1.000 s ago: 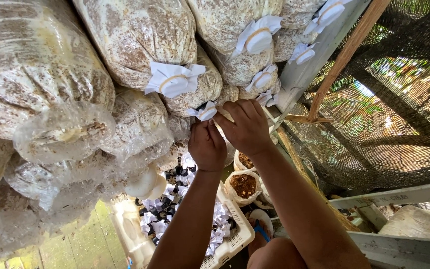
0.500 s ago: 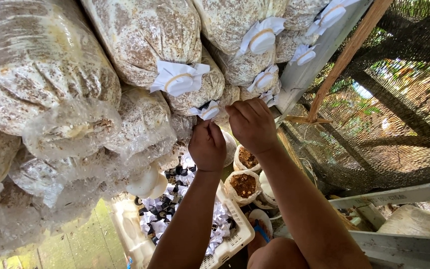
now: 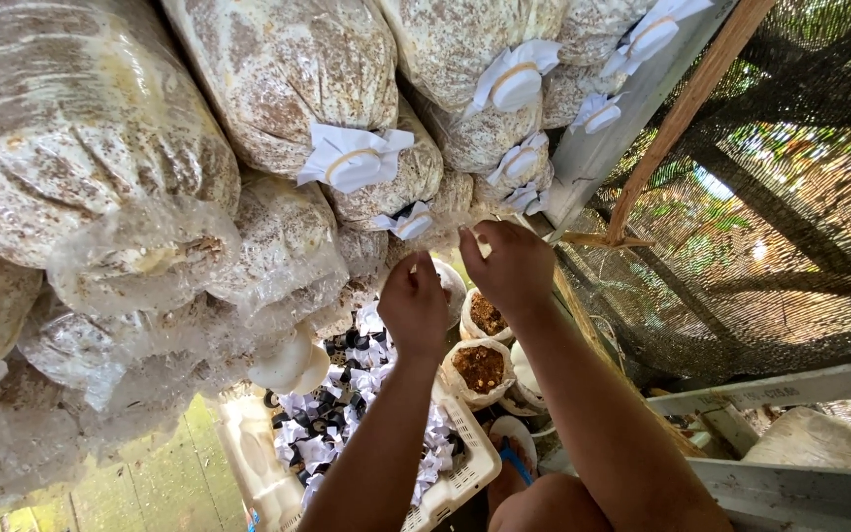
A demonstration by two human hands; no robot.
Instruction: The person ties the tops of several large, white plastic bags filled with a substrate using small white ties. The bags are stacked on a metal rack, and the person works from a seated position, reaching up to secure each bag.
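Observation:
Stacked clear plastic bags (image 3: 278,89) packed with pale brown substrate fill the left and top of the view. Most have a round neck covered with white paper (image 3: 352,163). My left hand (image 3: 414,305) and my right hand (image 3: 509,264) are raised side by side at the mouth of a lower bag (image 3: 435,232). The fingers of both are pinched at its neck, next to a small paper-covered cap (image 3: 408,223). What the fingers grip is hidden by the hands.
Below the hands a white plastic basket (image 3: 465,473) holds many white paper pieces and dark rings. Opened bags with brown substrate (image 3: 480,366) sit beside it. A grey metal post (image 3: 632,108), a wooden stick (image 3: 682,113) and dark netting (image 3: 790,227) stand right.
Both hands have stayed at the same lower bag's mouth; the right hand's fingers shifted slightly. The view moved a little.

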